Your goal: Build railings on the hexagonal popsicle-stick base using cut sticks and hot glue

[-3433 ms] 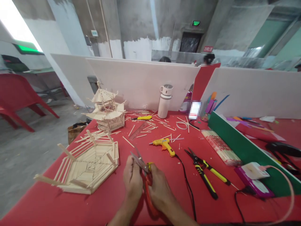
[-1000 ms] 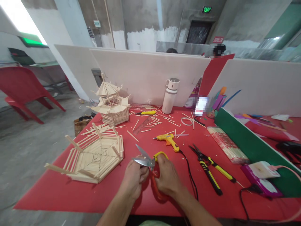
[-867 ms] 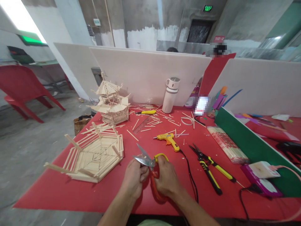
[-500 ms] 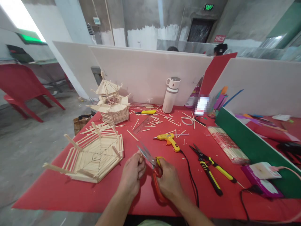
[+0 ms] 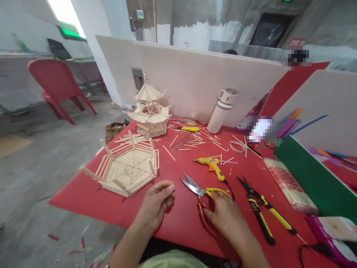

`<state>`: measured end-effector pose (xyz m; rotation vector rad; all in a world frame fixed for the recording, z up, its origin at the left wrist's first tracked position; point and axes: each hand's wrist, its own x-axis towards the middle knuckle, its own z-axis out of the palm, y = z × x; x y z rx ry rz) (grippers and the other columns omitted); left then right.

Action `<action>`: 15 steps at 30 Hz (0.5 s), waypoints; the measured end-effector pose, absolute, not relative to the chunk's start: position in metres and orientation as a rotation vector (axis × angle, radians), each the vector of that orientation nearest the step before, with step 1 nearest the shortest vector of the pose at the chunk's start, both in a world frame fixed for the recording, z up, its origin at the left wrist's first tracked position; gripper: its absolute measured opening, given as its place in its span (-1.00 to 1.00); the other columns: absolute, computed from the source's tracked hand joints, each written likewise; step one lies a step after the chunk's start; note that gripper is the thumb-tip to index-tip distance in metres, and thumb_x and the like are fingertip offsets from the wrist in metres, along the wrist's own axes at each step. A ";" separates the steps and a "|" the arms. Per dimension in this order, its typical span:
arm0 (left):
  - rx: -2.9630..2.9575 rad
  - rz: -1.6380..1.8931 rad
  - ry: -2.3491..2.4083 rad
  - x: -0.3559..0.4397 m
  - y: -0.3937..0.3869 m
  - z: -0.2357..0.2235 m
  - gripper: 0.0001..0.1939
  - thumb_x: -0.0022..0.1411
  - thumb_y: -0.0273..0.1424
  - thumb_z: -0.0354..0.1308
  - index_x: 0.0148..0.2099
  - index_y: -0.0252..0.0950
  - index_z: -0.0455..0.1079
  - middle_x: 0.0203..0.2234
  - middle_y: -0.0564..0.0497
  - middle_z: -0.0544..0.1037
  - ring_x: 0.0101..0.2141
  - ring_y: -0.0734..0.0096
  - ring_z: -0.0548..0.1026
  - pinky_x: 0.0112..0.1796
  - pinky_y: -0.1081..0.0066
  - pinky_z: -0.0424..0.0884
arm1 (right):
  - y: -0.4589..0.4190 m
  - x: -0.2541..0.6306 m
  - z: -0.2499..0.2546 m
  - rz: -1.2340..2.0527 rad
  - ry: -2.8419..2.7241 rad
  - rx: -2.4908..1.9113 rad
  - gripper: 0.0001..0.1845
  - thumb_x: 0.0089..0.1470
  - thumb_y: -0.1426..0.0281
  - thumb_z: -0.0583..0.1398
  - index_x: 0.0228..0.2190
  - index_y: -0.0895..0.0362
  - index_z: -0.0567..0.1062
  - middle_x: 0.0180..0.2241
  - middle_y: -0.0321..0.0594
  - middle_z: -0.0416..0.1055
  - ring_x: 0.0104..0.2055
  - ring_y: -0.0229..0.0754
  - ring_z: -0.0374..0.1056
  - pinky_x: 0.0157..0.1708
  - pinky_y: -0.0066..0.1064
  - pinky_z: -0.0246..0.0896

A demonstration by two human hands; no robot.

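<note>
My left hand (image 5: 158,199) is closed in a pinch above the red tabletop. Whatever its fingertips hold, if anything, is too small to make out. My right hand (image 5: 224,210) grips the scissors (image 5: 199,191) by their red and yellow handles, with the blades parted and pointing up and left. Left of my hands lies a stick-built octagonal base (image 5: 131,167) with short posts rising from its rim. Behind it stands a tiered stick pagoda (image 5: 152,111). A yellow glue gun (image 5: 213,165) rests beyond the scissors, its cord running behind my right hand.
Black-and-yellow shears (image 5: 259,201) lie on the right, beside a packet of sticks (image 5: 290,184) and a green board (image 5: 312,171). A white bottle (image 5: 223,111), a yellow utility knife (image 5: 190,129), a clear ruler (image 5: 181,143) and scattered sticks occupy the back. White panels (image 5: 195,74) edge the table.
The view has swung left and down. The scissors sit farther from my left hand, with blades spread wider, and my right hand has moved right with them.
</note>
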<state>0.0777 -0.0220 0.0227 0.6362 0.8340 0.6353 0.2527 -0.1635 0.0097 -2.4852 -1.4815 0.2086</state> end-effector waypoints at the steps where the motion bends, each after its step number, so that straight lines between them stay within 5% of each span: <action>1: 0.619 0.651 0.847 0.076 -0.022 0.022 -0.68 -0.20 -0.39 0.49 -0.36 -0.34 0.48 -0.61 0.05 0.51 -0.66 0.59 0.34 -0.63 0.57 0.15 | -0.164 0.253 0.014 0.259 -1.517 -2.463 -0.62 -0.04 0.36 0.32 -0.12 0.08 0.52 -0.15 -0.04 0.52 -0.08 0.09 0.43 -0.13 -0.22 0.24; 4: 0.598 0.689 0.866 0.073 -0.020 0.019 -0.69 -0.21 -0.41 0.49 -0.36 -0.34 0.50 -0.58 0.03 0.54 -0.63 0.55 0.41 -0.61 0.56 0.21 | -0.159 0.258 0.030 0.294 -1.504 -2.493 -0.75 0.08 0.17 0.26 -0.23 0.01 0.57 -0.23 -0.13 0.54 -0.21 0.00 0.46 -0.25 -0.29 0.22; 6: 0.593 0.713 0.857 0.072 -0.019 0.018 -0.71 -0.19 -0.42 0.48 -0.37 -0.34 0.50 -0.60 0.04 0.53 -0.63 0.55 0.41 -0.61 0.56 0.21 | -0.149 0.272 0.036 0.158 -1.358 -2.618 -0.66 0.18 0.09 0.13 -0.32 0.03 0.58 -0.29 -0.12 0.53 -0.30 -0.05 0.45 -0.33 -0.32 0.18; 11: 0.605 0.732 0.850 0.067 -0.019 0.015 -0.69 -0.14 -0.40 0.45 -0.29 -0.37 0.52 -0.64 0.07 0.48 -0.65 0.59 0.35 -0.63 0.57 0.15 | -0.114 0.327 0.021 0.036 -1.138 -2.803 -0.61 0.09 0.30 0.14 -0.09 0.20 0.53 -0.12 0.11 0.47 -0.10 0.05 0.40 -0.24 -0.30 0.17; 15: 0.610 0.780 0.854 0.061 -0.022 0.016 -0.67 -0.15 -0.41 0.45 -0.29 -0.31 0.47 -0.66 0.14 0.45 -0.70 0.63 0.26 -0.66 0.58 0.04 | -0.099 0.355 0.005 0.153 -1.137 -2.772 -0.63 -0.03 0.30 0.18 -0.16 0.15 0.55 -0.23 -0.05 0.52 -0.24 -0.07 0.44 -0.33 -0.39 0.17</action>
